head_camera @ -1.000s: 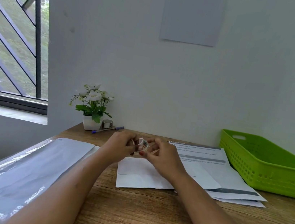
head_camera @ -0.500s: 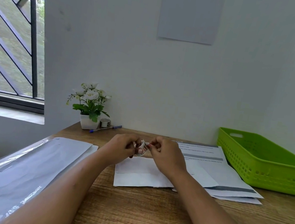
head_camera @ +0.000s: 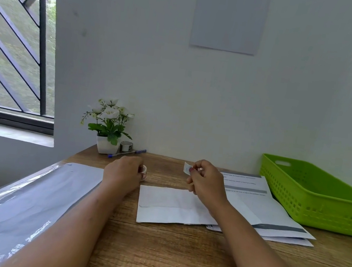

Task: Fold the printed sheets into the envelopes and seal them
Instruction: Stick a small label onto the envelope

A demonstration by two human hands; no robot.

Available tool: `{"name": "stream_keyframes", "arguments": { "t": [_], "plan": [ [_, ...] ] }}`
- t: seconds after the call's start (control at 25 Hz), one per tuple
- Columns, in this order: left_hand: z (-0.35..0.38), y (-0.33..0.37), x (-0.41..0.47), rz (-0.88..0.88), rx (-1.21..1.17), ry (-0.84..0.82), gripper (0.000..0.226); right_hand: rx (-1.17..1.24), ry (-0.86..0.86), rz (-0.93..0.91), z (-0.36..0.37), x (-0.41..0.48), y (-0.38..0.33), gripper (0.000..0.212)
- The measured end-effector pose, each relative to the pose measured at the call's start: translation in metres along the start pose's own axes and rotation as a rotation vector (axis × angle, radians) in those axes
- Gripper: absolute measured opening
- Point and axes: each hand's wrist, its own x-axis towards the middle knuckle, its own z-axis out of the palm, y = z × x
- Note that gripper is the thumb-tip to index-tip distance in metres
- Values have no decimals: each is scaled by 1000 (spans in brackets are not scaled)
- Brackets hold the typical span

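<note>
1. Pinching a small white strip between thumb and fingertip of the right hand, with the other fingers curled in. Holding it in the air above the far edge of the envelope. Failing to make out any print on it.
2. Curling the left hand around a small roll and hiding all but one edge of it. Hovering low over the desk, with contact with the wood impossible to judge.
3. Reaching across the white envelope, which is lying flat on the desk between the forearms with its flap folded down. Covering its right end with the right wrist. Not being able to tell whether the flap is stuck.
4. Hiding part of the printed sheets behind the right arm, their near edge tucked under the envelope and their lines too blurred to read.
5. Losing the right end of the green basket, just beside the sheets, past the frame edge.
6. Losing the plastic sleeve off the left and bottom edges, with glare masking its contents.
7. Noting a flower pot, a second roll and a pen at the back. Cropping the wall notice at the top, its text too small to read.
</note>
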Motion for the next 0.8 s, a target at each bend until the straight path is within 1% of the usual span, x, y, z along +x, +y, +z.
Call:
{"name": "stream_keyframes", "arguments": {
  "t": [0.12, 0.2, 0.24, 0.36, 0.4, 0.48, 0.56, 0.6, 0.72, 0.8],
  "plan": [
    [2, -6, 1, -80, 8, 28, 13, 87, -23, 35, -1, -3, -4, 9],
    [5, -9, 4, -125, -21, 8, 17, 112, -40, 56, -1, -4, -5, 10],
    [8, -10, 5, -134, -47, -37, 23, 113, -48, 61, -1, -5, -5, 11],
    [16, -13, 10, -113, -80, -215, 54, 134, -70, 72, -2, -5, -7, 16],
    [17, -12, 10, -111, -57, -243, 62, 143, -70, 75, -2, -5, -7, 17],
    [18, -10, 10, -109, -12, -261, 66, 125, -68, 64, -2, -5, -6, 15],
    [17, -9, 9, -91, -21, -232, 66, 39, -60, 39, -2, -3, -2, 4],
    [16, -9, 8, -72, -47, -200, 63, -2, -63, 28, -2, -1, 0, 3],
    [17, -10, 7, 22, -114, -125, 47, -35, -74, 4, -1, 0, 1, 15],
    [17, -10, 8, 72, -84, -142, 31, -43, -82, -5, -1, 0, 1, 15]
  ]
}}
